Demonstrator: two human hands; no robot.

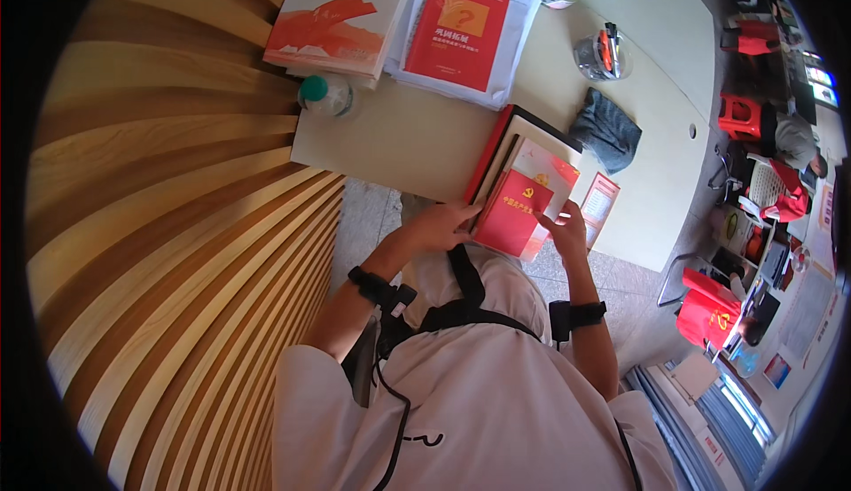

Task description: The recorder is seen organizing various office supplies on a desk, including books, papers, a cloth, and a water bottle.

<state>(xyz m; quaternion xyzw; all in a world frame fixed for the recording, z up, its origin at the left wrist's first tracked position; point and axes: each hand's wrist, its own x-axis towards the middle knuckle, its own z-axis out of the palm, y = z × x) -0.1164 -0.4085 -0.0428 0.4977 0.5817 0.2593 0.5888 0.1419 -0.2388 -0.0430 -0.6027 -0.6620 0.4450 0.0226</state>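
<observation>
At the table's near edge is a stack of books. A small red booklet (508, 228) with a gold emblem and writing tops it. Under that is a larger red-and-white book (557, 168), and below lie bigger volumes, one with a red-and-black cover (495, 142). My left hand (447, 224) grips the stack's left side near its lower corner. On the opposite side my right hand (566, 230) holds the smaller books' edge, thumb on top and the other fingers partly hidden. Just right of the stack, a printed leaflet (598, 205) lies on the table.
A grey cloth (606, 131) and a clear pen cup (592, 59) lie beyond the stack. Farther back are a red book (459, 32) on papers, thick books (339, 26) and a green-capped bottle (326, 95). A slatted wood wall (199, 225) borders the left. People sit off right.
</observation>
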